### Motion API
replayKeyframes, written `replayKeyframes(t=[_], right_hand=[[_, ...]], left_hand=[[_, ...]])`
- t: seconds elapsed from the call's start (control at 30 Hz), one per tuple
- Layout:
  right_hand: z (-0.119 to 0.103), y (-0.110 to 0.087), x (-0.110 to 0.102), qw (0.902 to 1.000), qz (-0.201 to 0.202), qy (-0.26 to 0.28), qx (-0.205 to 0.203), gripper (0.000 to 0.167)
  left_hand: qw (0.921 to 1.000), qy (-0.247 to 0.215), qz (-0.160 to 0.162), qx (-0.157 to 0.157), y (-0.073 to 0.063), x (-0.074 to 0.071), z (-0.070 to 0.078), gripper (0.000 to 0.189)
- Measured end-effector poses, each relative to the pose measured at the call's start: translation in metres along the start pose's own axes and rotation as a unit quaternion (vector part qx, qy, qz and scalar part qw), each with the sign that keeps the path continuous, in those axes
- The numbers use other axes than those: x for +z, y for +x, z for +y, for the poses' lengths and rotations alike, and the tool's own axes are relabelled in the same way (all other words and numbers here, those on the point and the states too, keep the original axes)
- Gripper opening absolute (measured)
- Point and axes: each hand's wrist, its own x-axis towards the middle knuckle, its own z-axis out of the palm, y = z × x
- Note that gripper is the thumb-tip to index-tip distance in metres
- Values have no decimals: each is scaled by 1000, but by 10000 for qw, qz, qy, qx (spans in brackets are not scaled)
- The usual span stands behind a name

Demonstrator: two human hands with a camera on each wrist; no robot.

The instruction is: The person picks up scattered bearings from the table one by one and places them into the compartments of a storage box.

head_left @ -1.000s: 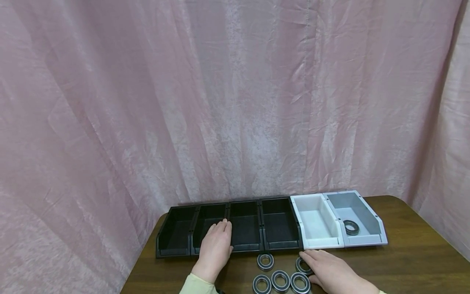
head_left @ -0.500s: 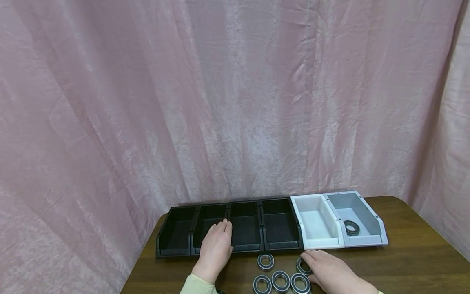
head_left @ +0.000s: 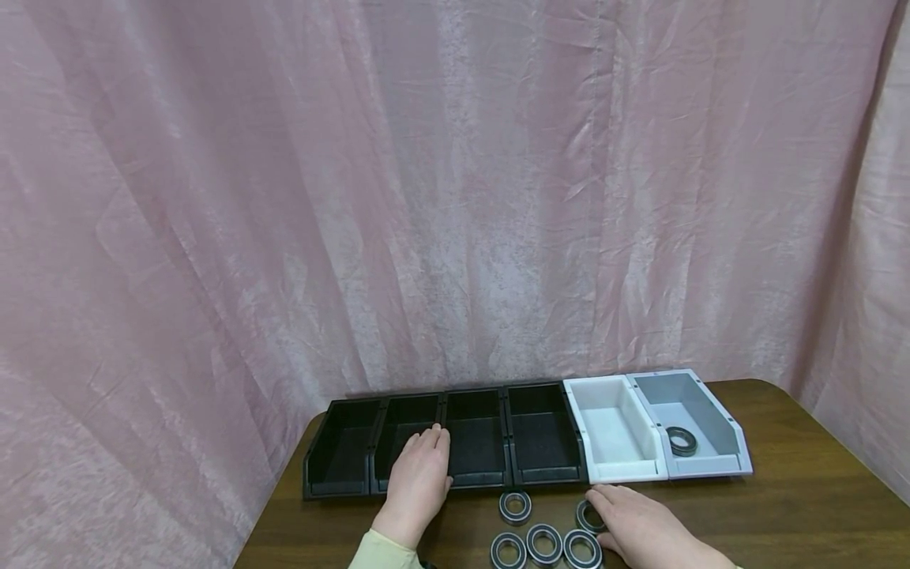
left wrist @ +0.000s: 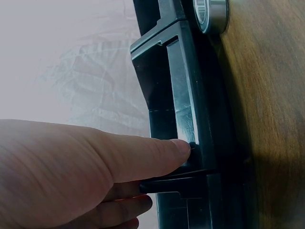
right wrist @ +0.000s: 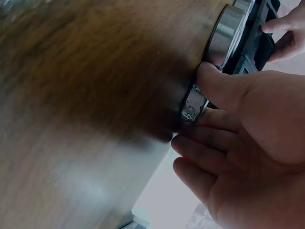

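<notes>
In the head view my left hand rests with extended fingers over the divider between the second and third black bins. Its thumb touches the front lip of the third black bin in the left wrist view. At the right, my right hand holds a ball bearing between thumb and fingers at the table surface; the hand covers part of it. That bearing's steel outer rim shows by the thumb in the right wrist view. Beside it lie a row of bearings and a single bearing.
Several black bins stand side by side, followed by a white bin and a grey bin. One bearing lies in the grey bin. Under them is a brown wooden table, with a pink curtain behind.
My right hand and the bearing it holds have shifted very slightly to the right. The left hand stays in place on the bins.
</notes>
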Motion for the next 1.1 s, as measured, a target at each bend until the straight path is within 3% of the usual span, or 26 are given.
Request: replayKeyframes(t=[0.63, 0.93, 1.1], right_hand=[[5, -9, 0, 9999, 81, -76, 0, 45], [3, -14, -5, 9996, 2, 150, 220, 51], [4, -19, -7, 9998, 192, -73, 42, 54]], left_hand=[[10000, 6, 74, 28, -1, 1, 0, 73], [10000, -7, 48, 19, -1, 0, 1, 73], [10000, 11, 40, 32, 0, 1, 1, 72]])
